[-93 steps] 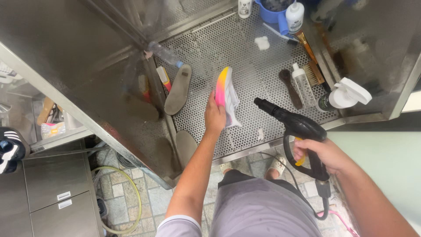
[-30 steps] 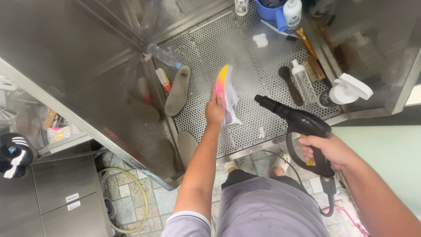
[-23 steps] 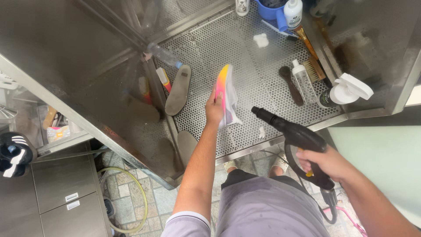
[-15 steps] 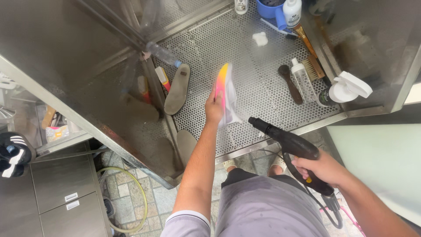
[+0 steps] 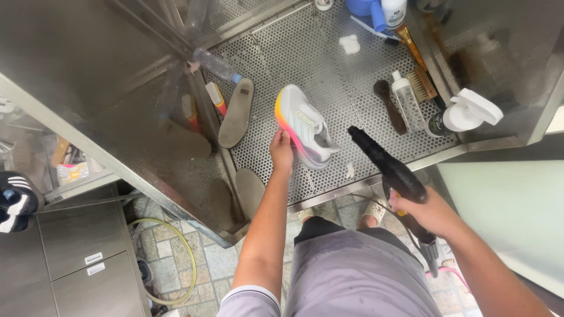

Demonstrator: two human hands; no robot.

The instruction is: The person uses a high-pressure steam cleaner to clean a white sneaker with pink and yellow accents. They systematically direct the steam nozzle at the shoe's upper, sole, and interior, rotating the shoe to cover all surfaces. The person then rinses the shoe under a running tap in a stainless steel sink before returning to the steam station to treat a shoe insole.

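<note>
Left hand [image 5: 282, 154] gripping white sneaker with orange-pink sole [image 5: 304, 130] above perforated steel bench [image 5: 305, 53] | right hand [image 5: 429, 212] clamping black spray gun [image 5: 389, 170], nozzle just beside shoe | risking: wet sneaker slipping, spray splashing back.

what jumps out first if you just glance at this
The white sneaker with its orange-pink sole, held up by the left hand at the middle over the perforated metal tray. Just right of it, the right hand grips a black spray gun pointed at the shoe. A grey insole lies at left.
</note>
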